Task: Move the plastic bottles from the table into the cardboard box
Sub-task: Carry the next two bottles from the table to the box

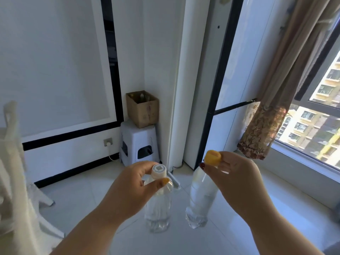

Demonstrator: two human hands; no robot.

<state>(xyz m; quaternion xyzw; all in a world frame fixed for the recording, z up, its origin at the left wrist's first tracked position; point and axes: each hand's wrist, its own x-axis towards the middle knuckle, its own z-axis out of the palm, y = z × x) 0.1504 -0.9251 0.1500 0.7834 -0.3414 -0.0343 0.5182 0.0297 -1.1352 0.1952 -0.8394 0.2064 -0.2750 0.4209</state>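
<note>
My left hand (127,188) pinches the white cap of a clear plastic bottle (159,208), which hangs upright above the floor. My right hand (237,181) grips the yellow cap of a second clear bottle (200,199), also hanging, tilted slightly. Both bottles are in the air in front of me. The open cardboard box (142,109) stands farther away in the room's corner on a white plastic stool (138,142); bottle tops show inside it.
A white wall with black trim lies to the left, a white pillar (184,89) right of the box. A window with a brown curtain (272,107) is at right. A blurred white stand (12,172) is at the left edge. Glossy tiled floor stretches toward the stool.
</note>
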